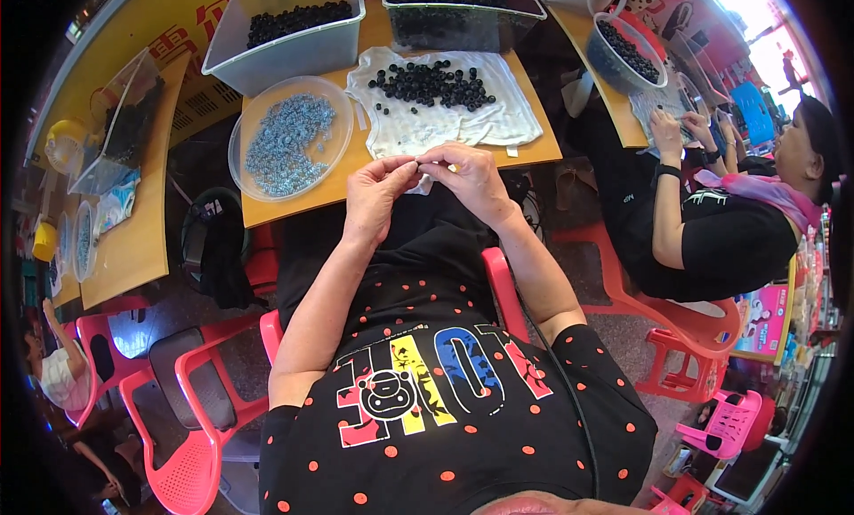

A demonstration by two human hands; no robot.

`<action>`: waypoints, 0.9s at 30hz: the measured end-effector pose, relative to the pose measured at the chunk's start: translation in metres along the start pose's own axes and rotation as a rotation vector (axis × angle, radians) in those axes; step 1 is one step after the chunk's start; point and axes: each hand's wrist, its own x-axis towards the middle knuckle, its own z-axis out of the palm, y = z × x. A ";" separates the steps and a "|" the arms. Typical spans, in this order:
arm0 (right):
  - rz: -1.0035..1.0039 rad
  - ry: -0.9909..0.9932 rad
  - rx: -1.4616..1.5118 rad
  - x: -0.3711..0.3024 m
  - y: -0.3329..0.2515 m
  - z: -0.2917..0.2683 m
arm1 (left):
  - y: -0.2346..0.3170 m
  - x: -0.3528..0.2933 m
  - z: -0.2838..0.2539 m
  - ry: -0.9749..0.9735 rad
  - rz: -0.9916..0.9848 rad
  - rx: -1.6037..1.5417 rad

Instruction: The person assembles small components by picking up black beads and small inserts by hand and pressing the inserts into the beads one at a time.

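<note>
My left hand and my right hand meet over the table's front edge, fingertips pinched together. Between them shows a small dark piece, mostly hidden by the fingers; its exact kind cannot be made out. Just beyond lies a white cloth with a spread of small round black pieces on its far half. Left of the cloth, a round clear plastic tray holds a heap of tiny bluish, translucent pieces.
Two clear bins, a left one and a right one, hold more black pieces at the back of the wooden table. At right, a person works at another table. Red chairs stand around.
</note>
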 end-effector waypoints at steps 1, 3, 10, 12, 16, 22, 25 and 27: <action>0.051 -0.018 0.013 -0.002 0.002 0.001 | -0.001 0.000 -0.001 0.009 0.020 0.070; 0.131 -0.001 0.128 -0.006 0.008 0.005 | -0.002 0.000 0.000 0.003 0.021 0.089; 0.323 0.012 0.365 -0.019 0.030 0.022 | -0.007 0.001 -0.001 0.054 0.054 0.280; 0.330 0.017 0.357 -0.018 0.030 0.023 | -0.008 0.001 0.000 0.068 0.062 0.290; 0.351 0.016 0.370 -0.016 0.033 0.025 | -0.009 0.003 0.000 0.089 0.070 0.270; 0.339 -0.051 0.449 -0.017 0.041 0.024 | -0.009 0.000 -0.003 0.084 0.063 0.284; 0.429 -0.071 0.694 -0.018 0.042 0.024 | -0.009 -0.002 -0.003 0.061 0.116 0.340; 0.472 -0.082 0.779 -0.016 0.041 0.023 | -0.008 -0.004 -0.004 0.057 0.125 0.376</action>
